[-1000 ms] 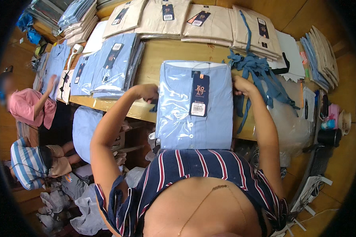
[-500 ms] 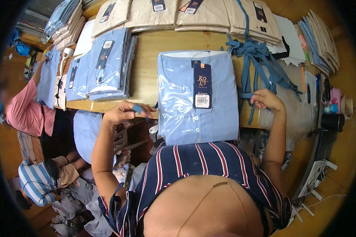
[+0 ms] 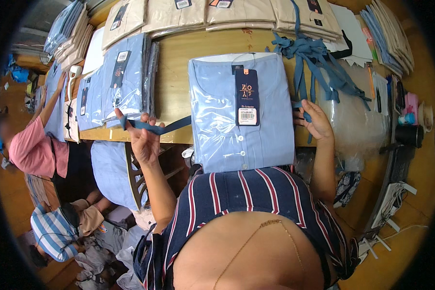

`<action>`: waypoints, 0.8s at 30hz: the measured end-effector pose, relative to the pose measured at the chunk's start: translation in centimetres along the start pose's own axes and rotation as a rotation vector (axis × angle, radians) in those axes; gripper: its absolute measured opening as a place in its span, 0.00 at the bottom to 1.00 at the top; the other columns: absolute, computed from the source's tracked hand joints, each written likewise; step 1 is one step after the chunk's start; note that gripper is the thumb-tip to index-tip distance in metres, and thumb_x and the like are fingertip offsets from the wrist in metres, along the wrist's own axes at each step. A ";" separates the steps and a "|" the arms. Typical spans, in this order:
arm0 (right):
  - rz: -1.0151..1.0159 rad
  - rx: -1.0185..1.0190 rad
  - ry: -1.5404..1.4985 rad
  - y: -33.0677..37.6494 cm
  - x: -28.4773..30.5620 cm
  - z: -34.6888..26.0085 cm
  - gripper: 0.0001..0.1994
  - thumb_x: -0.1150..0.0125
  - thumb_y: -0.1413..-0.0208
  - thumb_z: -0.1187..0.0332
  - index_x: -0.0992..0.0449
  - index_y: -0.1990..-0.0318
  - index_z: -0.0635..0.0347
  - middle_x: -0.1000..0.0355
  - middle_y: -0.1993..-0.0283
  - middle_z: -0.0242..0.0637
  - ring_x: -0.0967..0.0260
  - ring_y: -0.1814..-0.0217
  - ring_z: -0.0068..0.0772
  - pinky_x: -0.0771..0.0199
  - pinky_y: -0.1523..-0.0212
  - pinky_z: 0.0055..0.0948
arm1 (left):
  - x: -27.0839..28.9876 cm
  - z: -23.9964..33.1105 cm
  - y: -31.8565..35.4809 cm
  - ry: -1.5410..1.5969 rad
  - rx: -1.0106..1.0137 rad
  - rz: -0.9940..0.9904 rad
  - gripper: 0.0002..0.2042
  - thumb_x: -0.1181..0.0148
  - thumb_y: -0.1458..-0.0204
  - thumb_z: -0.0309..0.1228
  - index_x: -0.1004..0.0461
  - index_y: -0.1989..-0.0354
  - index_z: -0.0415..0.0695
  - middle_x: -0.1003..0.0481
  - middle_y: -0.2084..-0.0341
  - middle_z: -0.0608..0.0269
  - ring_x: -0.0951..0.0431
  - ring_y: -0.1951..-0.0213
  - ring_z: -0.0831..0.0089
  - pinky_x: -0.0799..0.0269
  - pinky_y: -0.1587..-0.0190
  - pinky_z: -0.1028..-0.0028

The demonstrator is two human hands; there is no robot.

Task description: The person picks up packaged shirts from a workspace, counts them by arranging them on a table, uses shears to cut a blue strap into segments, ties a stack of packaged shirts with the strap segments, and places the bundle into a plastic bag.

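Note:
A folded light blue shirt (image 3: 241, 113) in a clear plastic bag, with a dark hang tag on its front, lies on the wooden table (image 3: 179, 63) before me. A dark blue fabric strip (image 3: 166, 127) runs out from under the shirt's left side. My left hand (image 3: 141, 137) grips that strip and holds it out to the left, off the table's edge. My right hand (image 3: 315, 121) rests at the shirt's right edge, its fingers on the strip's other end, close to a heap of blue strips (image 3: 319, 63).
Stacks of bagged blue shirts (image 3: 116, 79) lie at left, beige ones (image 3: 217, 12) along the back. Clear plastic bags (image 3: 357, 125) sit at right, beside a black cup (image 3: 411, 135). A person in pink (image 3: 34, 150) stands at left; another in stripes (image 3: 53, 232) sits on the floor.
My left hand has pulled the blue strip farther out to the left from under the shirt. My right hand has shifted a little along the shirt's right edge.

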State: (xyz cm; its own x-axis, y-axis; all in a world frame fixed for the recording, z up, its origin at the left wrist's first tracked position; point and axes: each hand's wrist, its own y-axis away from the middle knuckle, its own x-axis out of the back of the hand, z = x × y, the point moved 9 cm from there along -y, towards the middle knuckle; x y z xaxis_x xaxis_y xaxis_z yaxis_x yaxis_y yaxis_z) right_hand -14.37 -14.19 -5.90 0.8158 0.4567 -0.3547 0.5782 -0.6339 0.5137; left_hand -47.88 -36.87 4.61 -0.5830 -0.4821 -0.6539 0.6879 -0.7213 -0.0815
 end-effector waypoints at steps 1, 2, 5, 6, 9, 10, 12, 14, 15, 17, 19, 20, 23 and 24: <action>-0.001 0.013 -0.010 0.2 0.0 0.1 0.11 0.53 0.50 0.59 0.35 0.75 0.56 0.41 0.77 0.26 0.39 0.71 0.22 0.33 0.68 0.28 | 0.6 0.1 0.2 -0.041 0.018 -0.008 0.33 0.53 0.54 0.22 0.61 0.44 0.66 0.37 0.70 0.61 0.39 0.75 0.77 0.37 0.71 0.75; -0.003 0.029 -0.020 0.4 -0.5 -0.1 0.11 0.53 0.50 0.59 0.35 0.75 0.56 0.40 0.77 0.26 0.39 0.71 0.22 0.33 0.68 0.28 | 1.3 0.4 0.3 -0.082 0.033 -0.019 0.33 0.53 0.55 0.21 0.60 0.44 0.63 0.37 0.71 0.61 0.40 0.77 0.78 0.39 0.72 0.78; 0.088 0.047 -0.082 1.5 -1.3 -1.4 0.11 0.54 0.49 0.59 0.34 0.74 0.56 0.40 0.76 0.27 0.41 0.72 0.21 0.36 0.65 0.25 | 2.0 3.3 -0.3 -0.195 -0.095 -0.004 0.18 0.54 0.56 0.19 0.42 0.55 0.46 0.40 0.81 0.66 0.46 0.85 0.82 0.49 0.80 0.84; 0.066 0.068 -0.039 1.2 -1.4 -0.9 0.11 0.55 0.49 0.60 0.34 0.73 0.57 0.39 0.75 0.26 0.41 0.71 0.20 0.37 0.65 0.23 | 0.6 4.9 -1.1 -0.209 -0.178 -0.074 0.12 0.55 0.56 0.18 0.38 0.61 0.43 0.41 0.82 0.67 0.47 0.85 0.83 0.50 0.81 0.85; 0.120 0.166 0.117 0.6 -4.4 -0.6 0.13 0.58 0.47 0.61 0.33 0.69 0.62 0.37 0.71 0.26 0.43 0.69 0.17 0.43 0.63 0.18 | -7.8 7.8 -3.3 -0.143 -0.278 -0.340 0.03 0.56 0.56 0.19 0.39 0.76 0.41 0.44 0.85 0.68 0.50 0.87 0.84 0.54 0.84 0.85; 0.061 0.213 0.226 0.1 -5.2 -0.4 0.14 0.59 0.46 0.62 0.33 0.69 0.65 0.37 0.71 0.26 0.44 0.69 0.18 0.42 0.65 0.19 | -10.4 7.7 -3.3 -0.121 -0.262 -0.347 0.02 0.56 0.57 0.19 0.38 0.76 0.40 0.44 0.85 0.68 0.50 0.87 0.84 0.54 0.84 0.85; 0.023 0.284 0.279 0.1 -6.5 -0.4 0.14 0.59 0.46 0.61 0.33 0.70 0.65 0.37 0.73 0.27 0.44 0.70 0.19 0.42 0.66 0.20 | -16.5 3.5 -3.8 -0.326 -0.122 -0.491 0.04 0.58 0.59 0.19 0.36 0.75 0.39 0.40 0.83 0.66 0.43 0.84 0.82 0.46 0.82 0.85; 0.103 0.282 0.352 0.8 -7.4 -0.1 0.15 0.59 0.46 0.61 0.34 0.70 0.66 0.37 0.74 0.28 0.44 0.70 0.20 0.42 0.66 0.21 | -22.0 -4.8 -2.4 -0.588 0.381 -0.626 0.12 0.60 0.62 0.19 0.34 0.67 0.39 0.33 0.74 0.62 0.38 0.78 0.81 0.42 0.75 0.83; 0.054 0.300 0.425 0.5 -7.7 0.8 0.15 0.61 0.46 0.61 0.34 0.69 0.66 0.37 0.75 0.31 0.44 0.71 0.20 0.41 0.66 0.22 | -23.0 -9.2 -0.9 -0.643 0.406 -0.855 0.13 0.60 0.61 0.18 0.34 0.65 0.39 0.31 0.72 0.64 0.36 0.75 0.80 0.40 0.72 0.84; 0.115 0.457 0.609 1.1 -7.3 0.5 0.12 0.57 0.49 0.64 0.34 0.70 0.66 0.36 0.76 0.42 0.39 0.73 0.32 0.40 0.70 0.27 | -21.0 -18.2 1.8 -0.689 0.514 -0.996 0.13 0.54 0.57 0.24 0.35 0.61 0.38 0.29 0.71 0.58 0.31 0.69 0.74 0.35 0.67 0.77; 0.129 0.531 0.820 2.5 -6.4 -0.1 0.10 0.54 0.51 0.67 0.33 0.73 0.65 0.37 0.77 0.46 0.38 0.74 0.39 0.40 0.73 0.30 | -20.8 -19.7 2.4 -1.193 0.081 -1.105 0.13 0.49 0.58 0.29 0.34 0.64 0.37 0.30 0.76 0.47 0.29 0.70 0.57 0.34 0.68 0.68; 0.108 0.549 0.952 4.1 -6.5 -1.6 0.09 0.53 0.52 0.67 0.33 0.74 0.66 0.37 0.77 0.47 0.38 0.75 0.41 0.40 0.74 0.31 | -20.9 -19.8 2.6 -1.283 0.004 -1.108 0.12 0.48 0.59 0.30 0.32 0.66 0.37 0.31 0.78 0.43 0.31 0.71 0.50 0.34 0.69 0.64; 0.084 0.480 0.996 6.6 -6.6 -4.7 0.09 0.51 0.54 0.68 0.33 0.78 0.66 0.38 0.79 0.45 0.38 0.76 0.42 0.41 0.75 0.31 | -21.6 -20.1 3.4 -1.235 0.062 -1.305 0.11 0.47 0.60 0.33 0.31 0.71 0.38 0.31 0.80 0.46 0.30 0.73 0.52 0.34 0.70 0.63; 0.079 0.444 0.955 6.8 -6.5 -5.5 0.09 0.51 0.54 0.69 0.33 0.79 0.66 0.38 0.79 0.44 0.38 0.76 0.41 0.41 0.76 0.31 | -21.3 -20.4 3.7 -1.281 0.038 -1.363 0.11 0.47 0.60 0.33 0.31 0.72 0.38 0.31 0.80 0.46 0.30 0.73 0.52 0.34 0.70 0.63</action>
State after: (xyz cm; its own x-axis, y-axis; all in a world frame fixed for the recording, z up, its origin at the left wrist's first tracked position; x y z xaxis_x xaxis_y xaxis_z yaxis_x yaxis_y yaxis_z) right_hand -15.77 -18.05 4.14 0.6166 0.5831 0.5289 0.6327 -0.7669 0.1079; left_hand -24.12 -19.15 2.93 -0.5938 0.3417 0.7285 -0.4687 -0.8828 0.0320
